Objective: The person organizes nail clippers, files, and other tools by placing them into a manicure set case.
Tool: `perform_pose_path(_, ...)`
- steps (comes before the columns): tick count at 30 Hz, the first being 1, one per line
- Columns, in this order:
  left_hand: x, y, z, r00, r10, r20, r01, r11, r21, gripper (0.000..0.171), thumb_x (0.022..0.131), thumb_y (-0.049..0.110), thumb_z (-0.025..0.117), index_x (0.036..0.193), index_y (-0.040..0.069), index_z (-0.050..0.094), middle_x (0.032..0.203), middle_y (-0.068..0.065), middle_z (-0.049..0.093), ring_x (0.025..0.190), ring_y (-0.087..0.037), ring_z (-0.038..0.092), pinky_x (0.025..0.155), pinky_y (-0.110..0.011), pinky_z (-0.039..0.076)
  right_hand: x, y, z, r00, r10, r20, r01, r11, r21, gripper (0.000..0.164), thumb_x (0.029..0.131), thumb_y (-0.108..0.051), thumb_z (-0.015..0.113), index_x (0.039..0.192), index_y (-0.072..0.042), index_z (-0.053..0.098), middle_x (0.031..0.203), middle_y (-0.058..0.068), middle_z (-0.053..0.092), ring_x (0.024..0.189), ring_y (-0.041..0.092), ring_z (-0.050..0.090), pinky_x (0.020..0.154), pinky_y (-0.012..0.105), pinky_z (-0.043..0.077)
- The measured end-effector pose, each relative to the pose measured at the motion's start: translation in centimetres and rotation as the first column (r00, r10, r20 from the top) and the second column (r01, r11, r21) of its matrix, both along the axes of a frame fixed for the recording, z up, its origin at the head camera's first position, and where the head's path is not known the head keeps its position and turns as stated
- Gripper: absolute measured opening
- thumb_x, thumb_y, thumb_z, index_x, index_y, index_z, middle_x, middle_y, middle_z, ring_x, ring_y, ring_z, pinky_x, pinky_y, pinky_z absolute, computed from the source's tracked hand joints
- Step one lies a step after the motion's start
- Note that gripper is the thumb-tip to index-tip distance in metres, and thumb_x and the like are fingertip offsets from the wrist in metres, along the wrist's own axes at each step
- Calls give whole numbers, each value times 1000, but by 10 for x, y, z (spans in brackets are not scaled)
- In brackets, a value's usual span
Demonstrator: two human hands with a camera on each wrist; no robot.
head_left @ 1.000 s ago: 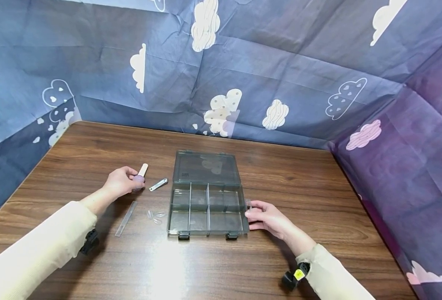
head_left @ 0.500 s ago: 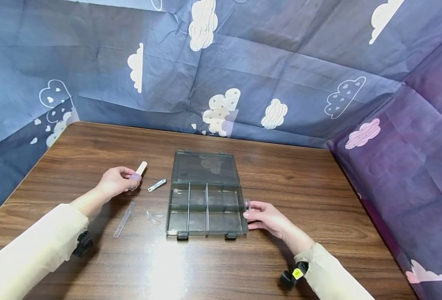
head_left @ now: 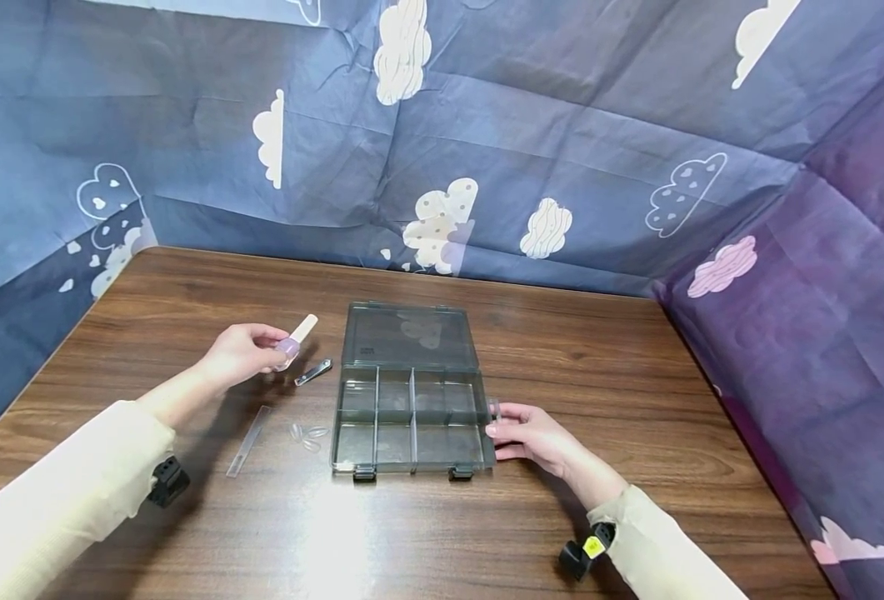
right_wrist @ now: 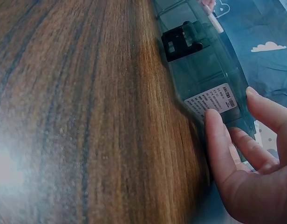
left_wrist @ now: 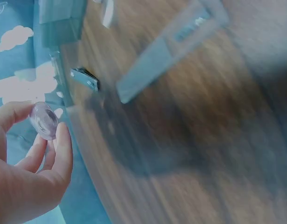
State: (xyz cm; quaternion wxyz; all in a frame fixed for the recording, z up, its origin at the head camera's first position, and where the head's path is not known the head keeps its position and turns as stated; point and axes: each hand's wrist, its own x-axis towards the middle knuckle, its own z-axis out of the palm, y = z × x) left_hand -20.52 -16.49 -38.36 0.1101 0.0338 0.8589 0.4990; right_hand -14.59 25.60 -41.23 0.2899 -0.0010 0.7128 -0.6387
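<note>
My left hand (head_left: 242,354) pinches a small bottle of lilac nail polish (head_left: 287,353) with a white cap, tilted, above the table. In the left wrist view the bottle's clear base (left_wrist: 44,121) sits between thumb and fingertips. Just beyond it lie nail clippers (head_left: 313,372). A thin clear strip (head_left: 249,442), seemingly a nail file, and several clear nail tips (head_left: 308,436) rest nearer me. The lidded, smoky, see-through compartment box (head_left: 412,437) stands open, its compartments bare. My right hand (head_left: 535,437) touches its right side, fingers extended along the wall by a printed label (right_wrist: 213,101).
The box's lid (head_left: 412,333) lies back flat behind the compartments, and two dark latches (head_left: 364,473) stick out at its front. All of it is on a wooden table (head_left: 584,367). A cloud-patterned cloth (head_left: 501,150) hangs behind and to the sides.
My left hand has lifted the nail polish bottle, drawn it slightly left, then brought it right and over beside the nail clippers. My right hand stays at the box's side.
</note>
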Motion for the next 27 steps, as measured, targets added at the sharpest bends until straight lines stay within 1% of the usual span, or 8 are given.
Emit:
perform_pose_path(5,0,13,6,1000,-24,-3,24,1000,9,45,80,6,61,120,-13,53,105,-25,62,66,-3,57,64,-23,54,0,0,-1,1000,2,3,-2,1000,-4,56,88,-7,58,133,15,34,87,-4,64,81,7,63,72,26,55)
perform_pose_path(11,-3,30,11,998,-69,-9,69,998,7,44,80,9,63,119,-11,56,103,-22,64,70,-2,57,67,-22,53,0,1,-2,1000,3,7,-3,1000,-2,56,88,-7,58,133,15,33,88,-4,64,82,8,63,73,26,55)
perform_pose_path(18,-2,51,17,989,-130,-71,126,991,-53,41,77,12,66,113,-6,62,97,-18,69,72,-4,55,65,-19,47,1,0,-2,1000,0,12,0,1000,-2,56,89,-7,57,134,15,33,89,-3,64,83,9,63,74,27,55)
perform_pose_path(24,-5,72,22,986,-163,-24,164,986,14,41,76,9,65,114,-6,61,97,-18,68,70,-6,57,66,-25,52,0,1,-1,1000,-1,17,1,1000,-1,57,89,-7,57,135,15,31,90,-2,63,83,9,63,75,28,56)
perform_pose_path(27,-7,80,23,984,-179,-9,179,983,27,40,76,6,66,113,-7,61,99,-19,67,74,-10,58,65,-24,52,1,0,-1,1000,-1,26,1,1000,-10,56,89,-7,57,135,15,32,89,-3,63,83,9,63,74,28,56)
